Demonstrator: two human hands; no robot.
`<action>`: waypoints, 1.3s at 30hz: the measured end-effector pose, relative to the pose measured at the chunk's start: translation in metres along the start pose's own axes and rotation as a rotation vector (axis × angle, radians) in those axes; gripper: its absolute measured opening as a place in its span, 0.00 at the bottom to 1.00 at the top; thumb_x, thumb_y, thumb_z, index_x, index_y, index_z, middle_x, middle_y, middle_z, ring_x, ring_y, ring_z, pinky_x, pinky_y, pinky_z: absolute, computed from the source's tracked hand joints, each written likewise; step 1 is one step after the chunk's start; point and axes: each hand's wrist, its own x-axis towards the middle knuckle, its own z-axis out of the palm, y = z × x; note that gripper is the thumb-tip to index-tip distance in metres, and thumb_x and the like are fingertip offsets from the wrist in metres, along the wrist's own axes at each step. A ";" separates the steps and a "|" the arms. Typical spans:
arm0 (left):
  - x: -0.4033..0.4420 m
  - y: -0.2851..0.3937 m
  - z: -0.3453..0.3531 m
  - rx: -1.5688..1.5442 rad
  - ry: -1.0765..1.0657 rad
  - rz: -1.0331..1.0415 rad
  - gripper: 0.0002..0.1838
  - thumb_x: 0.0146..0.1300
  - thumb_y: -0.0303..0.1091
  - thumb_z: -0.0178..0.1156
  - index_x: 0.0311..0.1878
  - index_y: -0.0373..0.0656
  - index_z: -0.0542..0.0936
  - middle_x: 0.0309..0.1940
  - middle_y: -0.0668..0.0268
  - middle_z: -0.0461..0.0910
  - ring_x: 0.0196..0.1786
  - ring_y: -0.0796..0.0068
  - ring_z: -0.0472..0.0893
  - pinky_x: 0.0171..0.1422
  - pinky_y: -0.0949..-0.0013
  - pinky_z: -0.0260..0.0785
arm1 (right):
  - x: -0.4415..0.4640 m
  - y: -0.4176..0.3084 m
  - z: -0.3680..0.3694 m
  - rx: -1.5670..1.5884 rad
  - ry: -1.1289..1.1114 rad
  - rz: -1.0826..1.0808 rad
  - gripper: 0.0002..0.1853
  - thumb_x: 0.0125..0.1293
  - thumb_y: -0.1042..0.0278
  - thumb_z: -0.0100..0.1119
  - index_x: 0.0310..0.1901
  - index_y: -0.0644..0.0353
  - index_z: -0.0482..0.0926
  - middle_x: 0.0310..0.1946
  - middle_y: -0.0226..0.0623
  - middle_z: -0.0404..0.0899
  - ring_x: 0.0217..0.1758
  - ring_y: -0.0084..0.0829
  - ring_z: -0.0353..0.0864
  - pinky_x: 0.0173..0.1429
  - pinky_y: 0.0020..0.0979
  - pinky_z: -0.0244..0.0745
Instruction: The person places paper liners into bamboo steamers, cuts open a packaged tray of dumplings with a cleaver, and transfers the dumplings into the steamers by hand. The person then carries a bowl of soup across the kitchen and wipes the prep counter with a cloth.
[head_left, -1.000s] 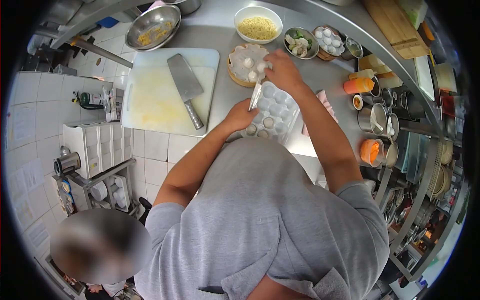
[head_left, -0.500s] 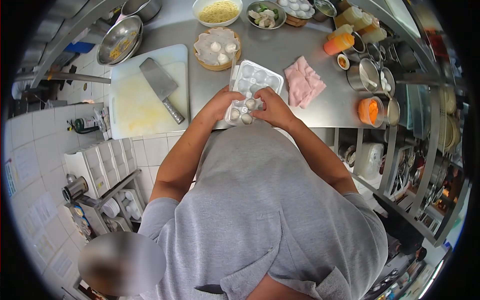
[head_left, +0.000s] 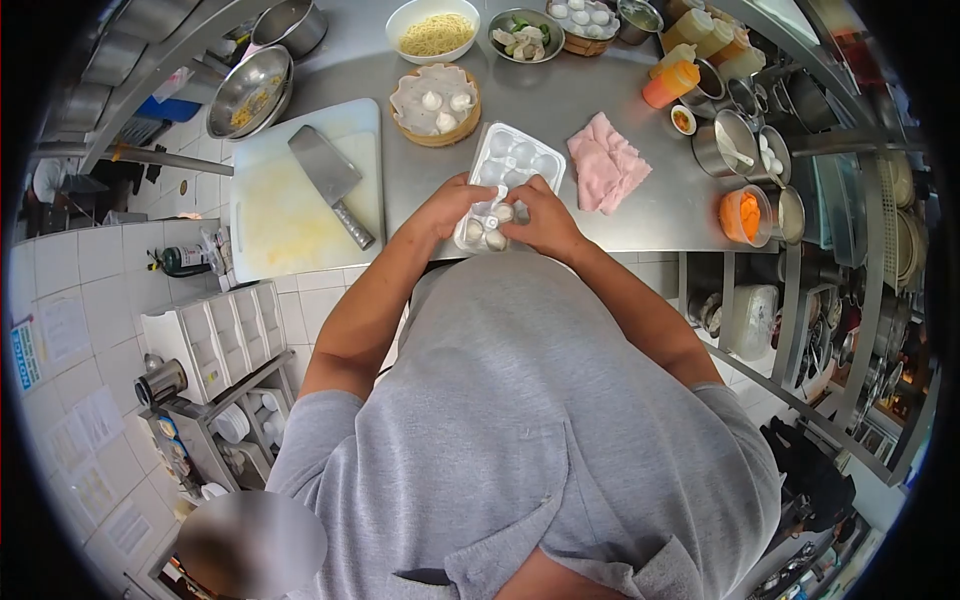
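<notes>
A white plastic tray (head_left: 522, 152) with round compartments lies at the counter's front edge, directly before me. Several pale round pieces (head_left: 496, 240) sit in its near compartments; their exact kind is too small to tell. My left hand (head_left: 450, 205) is closed on the tray's left side, thumb over the compartments. On the opposite side, my right hand (head_left: 546, 220) curls its thumb and forefinger over the tray, close around one pale piece. Its fingertips are partly hidden. Behind the tray is a round basket (head_left: 440, 138) lined with pale sheet, holding several white dumplings (head_left: 445, 122).
A cleaver (head_left: 326, 168) rests on the white cutting board (head_left: 262, 215) to my left. A pink cloth (head_left: 608, 165) lies to the right. Farther back stand a bowl of noodles (head_left: 436, 36) and a metal bowl (head_left: 526, 38). Squeeze bottles (head_left: 672, 85) and an orange-filled tub (head_left: 741, 217) line the right.
Both hands stay on the tray, with the right fingers shifting slightly over the near compartments. The camera view has moved a little, so the surroundings appear shifted.
</notes>
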 end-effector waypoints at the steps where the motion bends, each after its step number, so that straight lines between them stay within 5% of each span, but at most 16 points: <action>1: 0.001 -0.001 -0.001 0.020 0.005 0.008 0.25 0.77 0.29 0.69 0.72 0.32 0.79 0.60 0.52 0.89 0.57 0.60 0.93 0.58 0.57 0.91 | 0.001 -0.002 0.000 -0.012 0.017 0.004 0.23 0.60 0.59 0.82 0.55 0.56 0.86 0.55 0.42 0.75 0.60 0.48 0.85 0.65 0.44 0.83; 14: -0.013 0.012 -0.012 0.060 0.049 0.039 0.28 0.78 0.35 0.70 0.75 0.33 0.78 0.64 0.55 0.88 0.63 0.64 0.90 0.66 0.59 0.86 | 0.006 -0.009 0.007 -0.073 0.131 0.044 0.22 0.57 0.62 0.80 0.50 0.58 0.82 0.53 0.40 0.79 0.51 0.44 0.87 0.57 0.45 0.83; 17: -0.014 0.008 -0.020 0.090 0.055 0.088 0.29 0.78 0.36 0.70 0.77 0.33 0.77 0.66 0.56 0.88 0.64 0.65 0.89 0.70 0.60 0.82 | 0.016 -0.006 0.000 0.107 0.059 0.167 0.16 0.64 0.66 0.78 0.49 0.59 0.82 0.48 0.37 0.84 0.46 0.31 0.86 0.49 0.35 0.82; 22: -0.013 0.006 -0.029 0.307 0.172 0.128 0.29 0.78 0.37 0.69 0.74 0.29 0.79 0.64 0.56 0.88 0.62 0.66 0.88 0.70 0.63 0.80 | 0.040 -0.032 -0.016 1.195 -0.073 0.344 0.22 0.77 0.80 0.64 0.70 0.58 0.75 0.53 0.35 0.86 0.48 0.27 0.88 0.49 0.30 0.84; 23: -0.014 0.008 -0.031 0.311 0.172 0.122 0.29 0.78 0.38 0.69 0.74 0.29 0.79 0.64 0.56 0.88 0.62 0.66 0.88 0.69 0.63 0.80 | 0.049 -0.045 -0.023 1.230 -0.113 0.338 0.30 0.78 0.83 0.62 0.78 0.58 0.69 0.55 0.36 0.85 0.49 0.28 0.88 0.51 0.30 0.85; 26: -0.022 0.018 -0.028 0.331 0.188 0.114 0.28 0.78 0.37 0.69 0.74 0.29 0.79 0.63 0.55 0.89 0.62 0.66 0.88 0.69 0.62 0.80 | 0.089 -0.061 -0.030 1.212 -0.118 0.243 0.31 0.77 0.83 0.62 0.79 0.59 0.70 0.57 0.38 0.85 0.50 0.29 0.88 0.53 0.30 0.85; 31: -0.005 0.003 -0.038 0.255 0.175 0.152 0.27 0.79 0.36 0.69 0.73 0.29 0.80 0.63 0.55 0.89 0.62 0.66 0.88 0.69 0.62 0.81 | 0.191 -0.063 -0.041 0.743 -0.089 0.138 0.29 0.74 0.76 0.69 0.74 0.62 0.74 0.60 0.43 0.85 0.52 0.33 0.89 0.59 0.36 0.85; 33: -0.004 0.001 -0.040 0.228 0.176 0.167 0.26 0.79 0.35 0.69 0.73 0.30 0.81 0.63 0.55 0.89 0.62 0.66 0.89 0.69 0.62 0.81 | 0.233 -0.050 -0.031 0.118 0.211 -0.188 0.26 0.71 0.72 0.72 0.69 0.62 0.79 0.61 0.48 0.86 0.57 0.45 0.90 0.65 0.43 0.84; 36: 0.002 -0.006 -0.047 0.227 0.197 0.158 0.27 0.79 0.35 0.69 0.73 0.29 0.81 0.64 0.55 0.89 0.62 0.65 0.89 0.70 0.61 0.81 | 0.264 -0.066 -0.038 -0.196 0.015 -0.093 0.22 0.70 0.69 0.73 0.64 0.59 0.83 0.62 0.53 0.85 0.66 0.56 0.87 0.71 0.47 0.82; 39: 0.004 -0.011 -0.054 0.221 0.212 0.163 0.27 0.79 0.36 0.70 0.74 0.29 0.80 0.64 0.55 0.89 0.62 0.64 0.88 0.71 0.61 0.80 | 0.279 -0.071 -0.034 -0.408 -0.033 -0.167 0.19 0.71 0.69 0.73 0.62 0.53 0.86 0.64 0.51 0.83 0.70 0.55 0.85 0.73 0.50 0.81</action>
